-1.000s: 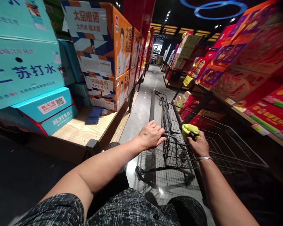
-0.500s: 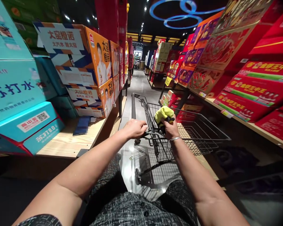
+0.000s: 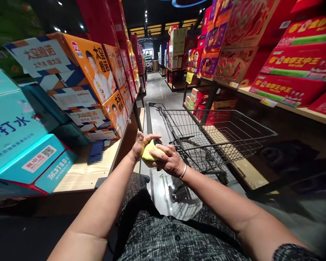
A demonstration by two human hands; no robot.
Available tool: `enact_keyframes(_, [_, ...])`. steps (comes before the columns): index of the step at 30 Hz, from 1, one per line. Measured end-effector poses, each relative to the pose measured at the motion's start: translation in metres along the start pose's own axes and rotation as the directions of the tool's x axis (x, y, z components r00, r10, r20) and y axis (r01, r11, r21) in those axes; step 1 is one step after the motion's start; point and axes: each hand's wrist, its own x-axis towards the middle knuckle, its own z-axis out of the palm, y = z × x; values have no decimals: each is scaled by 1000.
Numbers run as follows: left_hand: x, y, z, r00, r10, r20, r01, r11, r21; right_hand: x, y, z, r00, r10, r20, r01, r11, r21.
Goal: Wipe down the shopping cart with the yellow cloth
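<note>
A bunched yellow cloth [image 3: 150,155] is between my two hands, in front of the cart's handle end. My right hand [image 3: 171,159] closes over the cloth from the right, its fingers bent across the top. From the left, my left hand [image 3: 138,145] cups the cloth with its thumb up and its fingers reaching along the far side. A small black object [image 3: 157,141] shows at the cloth's upper edge; its kind is partly hidden. The black wire shopping cart [image 3: 206,135] stands just beyond my right hand, and neither hand touches it.
To the left, a wooden shelf [image 3: 84,174] bears blue cartons [image 3: 52,164], orange drink cartons [image 3: 93,72] and a dark blue packet [image 3: 96,152]. Red cartons [image 3: 290,63] are stacked on the right-hand shelf. A grey tiled aisle [image 3: 159,87] runs ahead between the displays.
My left hand has let go of the cart handle and come to the cloth. My right hand has brought the cloth left and nearer. The cart now sits slightly to the right, apart from my hands.
</note>
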Motion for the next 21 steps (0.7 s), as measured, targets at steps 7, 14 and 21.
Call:
enact_keyframes(7, [2,-1,-9,983,181,22,-168,851,498,-61,21,-8,987,114,116,-111,993,-34])
enact_keyframes(14, [10,10,-14,976,210,51,-196,758,622,-140,24,-34,928,296,225,-261,950,-172])
enact_keyframes(21, [25,44,-3,993,-28,115,-99,333,938,-105,33,-71,808,587,53,-582,808,-89])
